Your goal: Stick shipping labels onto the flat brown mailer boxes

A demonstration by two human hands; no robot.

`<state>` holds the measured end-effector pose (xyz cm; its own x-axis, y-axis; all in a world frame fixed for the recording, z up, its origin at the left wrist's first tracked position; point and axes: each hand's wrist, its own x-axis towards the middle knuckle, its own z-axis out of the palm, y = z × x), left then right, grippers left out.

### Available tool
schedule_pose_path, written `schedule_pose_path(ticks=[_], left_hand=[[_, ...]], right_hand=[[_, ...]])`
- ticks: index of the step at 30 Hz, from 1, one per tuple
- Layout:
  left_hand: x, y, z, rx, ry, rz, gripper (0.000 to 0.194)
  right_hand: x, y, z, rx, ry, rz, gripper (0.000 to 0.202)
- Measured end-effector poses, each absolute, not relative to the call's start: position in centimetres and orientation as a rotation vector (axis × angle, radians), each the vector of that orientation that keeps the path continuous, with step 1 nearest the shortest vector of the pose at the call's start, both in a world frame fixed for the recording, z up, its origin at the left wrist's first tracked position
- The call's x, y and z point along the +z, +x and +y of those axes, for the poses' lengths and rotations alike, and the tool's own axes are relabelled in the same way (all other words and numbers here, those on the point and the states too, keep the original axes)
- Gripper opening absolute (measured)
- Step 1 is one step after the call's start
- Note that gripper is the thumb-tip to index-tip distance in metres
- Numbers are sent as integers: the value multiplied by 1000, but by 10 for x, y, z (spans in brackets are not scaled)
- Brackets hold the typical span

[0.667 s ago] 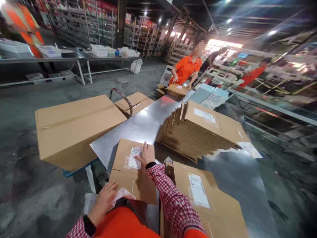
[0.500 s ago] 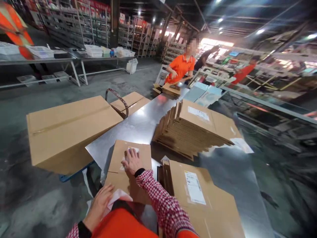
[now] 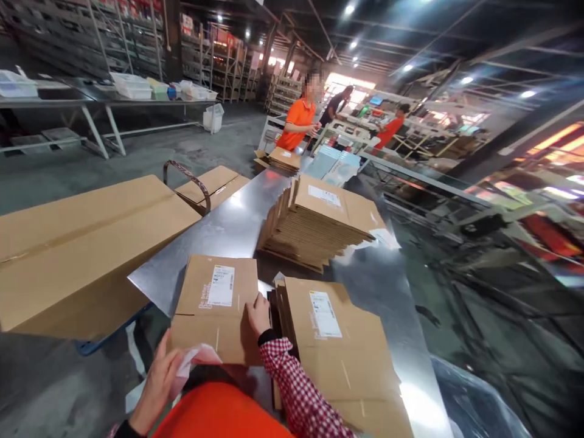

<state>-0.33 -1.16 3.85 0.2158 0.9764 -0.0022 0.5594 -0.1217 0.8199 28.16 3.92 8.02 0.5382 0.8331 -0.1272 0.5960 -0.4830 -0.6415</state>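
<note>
A flattened cardboard box (image 3: 205, 334) with a white label (image 3: 221, 286) lies at the near end of the metal table (image 3: 219, 234). My right hand (image 3: 259, 314) has its curled fingers on the right edge of this box. At its lower left corner is my left hand (image 3: 159, 374), closed on a thin pinkish-white sheet (image 3: 198, 356) and touching the cardboard. Right of the box lie more labelled flat boxes (image 3: 337, 359). Behind them stands a taller pile of flat boxes (image 3: 319, 219).
A large closed carton (image 3: 91, 243) rests on a blue cart left of the table. Further off, a person in orange (image 3: 296, 125) stands by a small cardboard stack (image 3: 285, 159). Metal benches with white bins (image 3: 132, 86) stand at the back left.
My right hand has moved off the label to the box's right edge, its fingers now curled. The view has swung right. The far person's hands have come together.
</note>
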Motion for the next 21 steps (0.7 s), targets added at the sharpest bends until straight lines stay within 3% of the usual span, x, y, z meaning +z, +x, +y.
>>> schedule_pose_path(ticks=[3, 6, 11, 16, 21], left_hand=[[67, 1, -13, 736, 1867, 1286, 41], [102, 6, -9, 722, 2022, 1046, 34], [142, 0, -1, 1042, 2219, 909, 29], [161, -18, -3, 1116, 2274, 847, 29], [168, -31, -1, 832, 2216, 1004, 39]], right_hand=[[105, 313, 22, 514, -2000, -1096, 55], [144, 399, -15, 473, -1853, -987, 60], [178, 522, -92, 356, -2288, -757, 78], [147, 478, -93, 179, -2484, -1203, 94], [114, 436, -78, 380, -2902, -1105, 80]])
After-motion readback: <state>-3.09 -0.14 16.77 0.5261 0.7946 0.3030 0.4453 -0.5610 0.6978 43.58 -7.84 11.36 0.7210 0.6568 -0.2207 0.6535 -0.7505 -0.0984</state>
